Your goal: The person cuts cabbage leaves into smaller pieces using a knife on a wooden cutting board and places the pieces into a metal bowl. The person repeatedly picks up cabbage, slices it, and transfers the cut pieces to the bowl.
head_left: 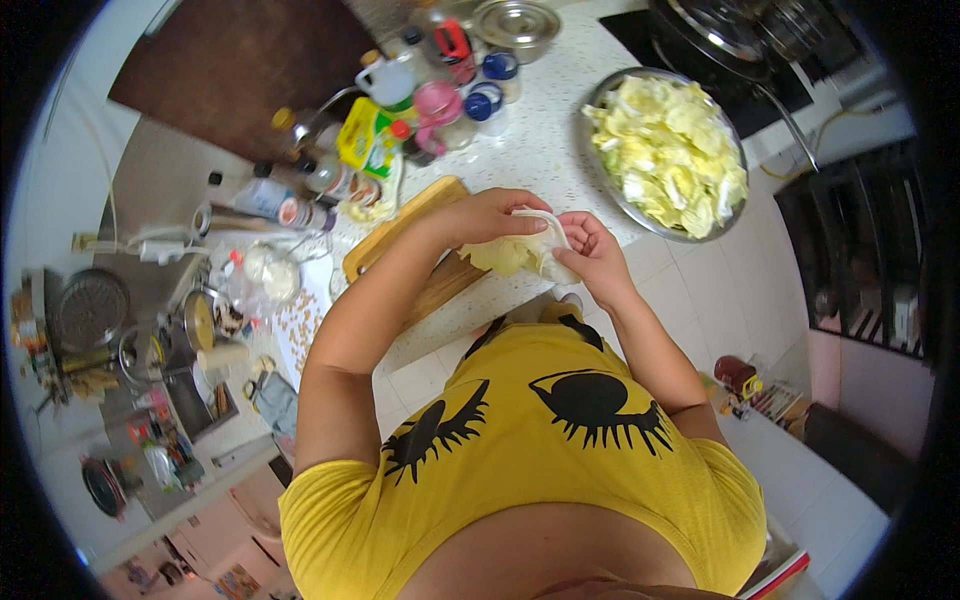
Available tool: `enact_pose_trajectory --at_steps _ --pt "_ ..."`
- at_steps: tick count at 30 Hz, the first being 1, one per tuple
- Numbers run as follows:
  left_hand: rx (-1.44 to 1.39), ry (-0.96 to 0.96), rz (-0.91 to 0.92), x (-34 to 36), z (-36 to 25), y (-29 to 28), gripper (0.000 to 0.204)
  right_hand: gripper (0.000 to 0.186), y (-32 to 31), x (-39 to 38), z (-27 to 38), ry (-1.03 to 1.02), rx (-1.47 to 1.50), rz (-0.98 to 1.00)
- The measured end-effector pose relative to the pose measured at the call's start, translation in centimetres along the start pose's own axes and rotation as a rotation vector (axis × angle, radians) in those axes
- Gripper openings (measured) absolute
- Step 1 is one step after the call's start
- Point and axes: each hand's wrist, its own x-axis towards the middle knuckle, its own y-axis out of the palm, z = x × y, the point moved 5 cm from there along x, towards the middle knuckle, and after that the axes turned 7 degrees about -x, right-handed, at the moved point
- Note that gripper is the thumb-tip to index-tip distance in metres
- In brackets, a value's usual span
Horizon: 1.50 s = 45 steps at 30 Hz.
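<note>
Between my two hands hangs a pale cabbage leaf (505, 256), white along its rib and yellow-green at the frilly edge. My left hand (497, 217) is closed on the leaf's upper side, fingers bent over it. Gripping the white right end is my right hand (592, 255), thumb in front and fingers behind. Below the leaf lies a wooden cutting board (400, 225) near the counter's front edge, partly hidden by my left forearm. To the right, a large metal tray (740, 205) is heaped with torn cabbage leaves (672, 150).
Bottles, blue-lidded jars (484, 101), a pink-lidded jar (440, 110) and a yellow bag (368, 135) crowd the counter's back left. A lidded steel pot (516, 25) stands behind. Far right is a stove (690, 60) with a pan (720, 30). A sink (205, 400) lies far left.
</note>
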Motion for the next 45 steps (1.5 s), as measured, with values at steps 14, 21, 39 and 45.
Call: enact_pose_trajectory --at_steps 14,21,39,45 --pt "-0.887 -0.038 -0.137 -12.4 13.8 -1.8 0.036 0.030 11.9 3.0 -6.6 0.120 -0.106 0.477" --pt "-0.617 -0.076 -0.027 -13.4 13.3 -2.8 0.037 0.031 13.1 2.6 -7.6 0.208 -0.075 0.514" --pt "-0.219 0.195 -0.103 -14.7 13.5 -6.5 0.029 0.020 14.5 4.8 -8.3 0.176 -0.326 0.510" --pt "0.120 0.039 -0.878 -20.5 20.4 -6.9 0.036 0.025 12.3 5.9 -7.1 -0.121 -0.705 0.150"
